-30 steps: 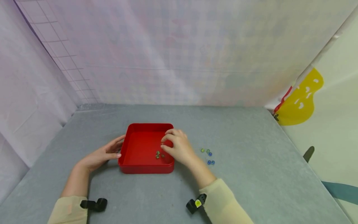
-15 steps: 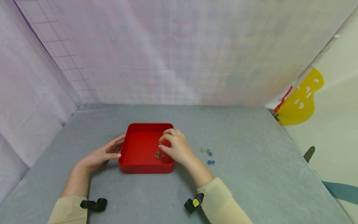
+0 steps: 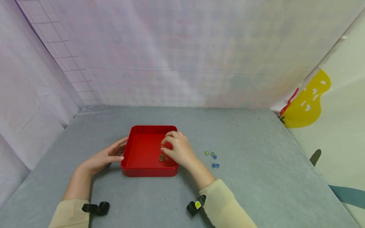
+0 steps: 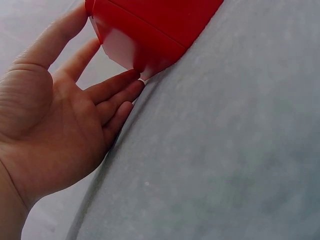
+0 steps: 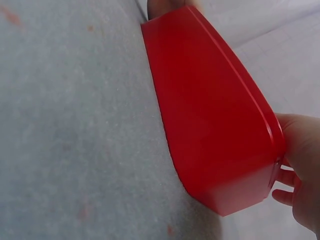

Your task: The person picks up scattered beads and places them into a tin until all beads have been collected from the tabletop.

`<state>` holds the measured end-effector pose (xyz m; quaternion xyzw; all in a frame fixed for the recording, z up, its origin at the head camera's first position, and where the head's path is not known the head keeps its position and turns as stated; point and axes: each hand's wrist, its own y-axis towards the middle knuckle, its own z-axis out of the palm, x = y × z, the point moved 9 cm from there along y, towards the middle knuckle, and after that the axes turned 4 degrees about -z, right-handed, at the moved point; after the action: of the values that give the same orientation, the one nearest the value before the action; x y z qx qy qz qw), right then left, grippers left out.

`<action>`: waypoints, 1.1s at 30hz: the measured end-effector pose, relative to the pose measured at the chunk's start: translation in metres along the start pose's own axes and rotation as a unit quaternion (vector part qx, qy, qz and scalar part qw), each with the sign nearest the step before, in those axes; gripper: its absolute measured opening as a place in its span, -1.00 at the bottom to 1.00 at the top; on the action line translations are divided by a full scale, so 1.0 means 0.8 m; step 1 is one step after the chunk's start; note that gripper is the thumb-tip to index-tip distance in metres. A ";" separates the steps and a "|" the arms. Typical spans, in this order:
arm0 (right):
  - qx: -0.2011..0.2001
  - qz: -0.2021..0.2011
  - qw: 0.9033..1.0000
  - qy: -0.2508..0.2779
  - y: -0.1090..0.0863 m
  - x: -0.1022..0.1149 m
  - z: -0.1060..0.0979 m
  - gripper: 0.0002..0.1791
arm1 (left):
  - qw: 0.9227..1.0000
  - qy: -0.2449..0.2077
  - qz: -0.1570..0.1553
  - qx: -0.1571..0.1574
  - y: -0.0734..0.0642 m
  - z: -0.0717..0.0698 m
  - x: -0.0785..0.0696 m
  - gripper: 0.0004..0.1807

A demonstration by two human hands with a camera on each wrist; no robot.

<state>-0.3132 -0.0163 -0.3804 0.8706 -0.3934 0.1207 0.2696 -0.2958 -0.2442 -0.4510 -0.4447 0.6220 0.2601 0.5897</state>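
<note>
A red square tray (image 3: 149,172) rests on the grey cloth. Against its left wall lie the fairly straight fingers of my left hand (image 3: 99,160), the thumb at the rim; the left wrist view shows these fingertips touching the red wall (image 4: 150,35). My right hand (image 3: 180,150) reaches over the right rim and pinches a small marble (image 3: 162,146) between thumb and index finger, above the tray floor. Just below the fingertips, several greenish marbles (image 3: 161,157) sit inside the tray. In the right wrist view the tray's outer wall (image 5: 205,105) hides the fingertips.
To the right of the tray, several loose marbles lie on the cloth: green-yellow ones (image 3: 207,153) and blue ones (image 3: 214,165). Pale curtains (image 3: 182,57) hang behind the grey table (image 3: 256,164). Black cameras are strapped to both wrists.
My right hand has shifted slightly left, further over the tray, with the marble between its fingertips. The left hand, the tray and the loose marbles have stayed put.
</note>
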 end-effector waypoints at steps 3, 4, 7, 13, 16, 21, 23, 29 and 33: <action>0.005 0.002 1.000 -0.003 0.000 -0.001 0.001 -0.87 | 1.000 -0.001 0.000 0.000 -0.001 0.001 -0.001 -0.18; 0.006 0.002 1.000 -0.004 0.000 -0.001 0.002 -0.87 | 1.000 -0.001 -0.001 0.000 -0.001 0.001 0.000 -0.18; 0.005 0.000 1.000 -0.003 0.000 -0.001 0.002 -0.84 | 1.000 -0.003 -0.002 0.001 -0.001 0.001 0.000 -0.18; -0.009 -0.005 1.000 0.002 -0.002 -0.003 0.000 -0.81 | 1.000 -0.004 -0.002 -0.001 -0.001 0.000 0.000 -0.18; -0.013 -0.007 1.000 0.005 -0.002 -0.003 -0.001 -0.81 | 1.000 -0.004 -0.001 -0.001 -0.001 0.000 -0.001 -0.17; -0.018 -0.009 1.000 0.007 -0.004 -0.002 -0.003 -0.83 | 1.000 0.000 -0.006 -0.002 -0.001 0.000 -0.001 -0.17; -0.021 -0.012 1.000 0.005 -0.005 -0.002 -0.005 -0.83 | 1.000 0.000 -0.007 -0.003 -0.002 0.000 -0.001 -0.18; -0.028 -0.014 0.999 0.007 -0.010 -0.003 -0.010 -0.81 | 1.000 0.002 -0.004 -0.003 -0.002 0.001 -0.002 -0.18; -0.039 -0.017 0.999 0.010 -0.015 -0.004 -0.015 -0.80 | 1.000 0.003 -0.004 -0.003 -0.002 0.001 -0.001 -0.18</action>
<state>-0.3062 -0.0011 -0.3761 0.8650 -0.3798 0.1097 0.3091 -0.2947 -0.2442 -0.4499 -0.4497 0.6211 0.2587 0.5875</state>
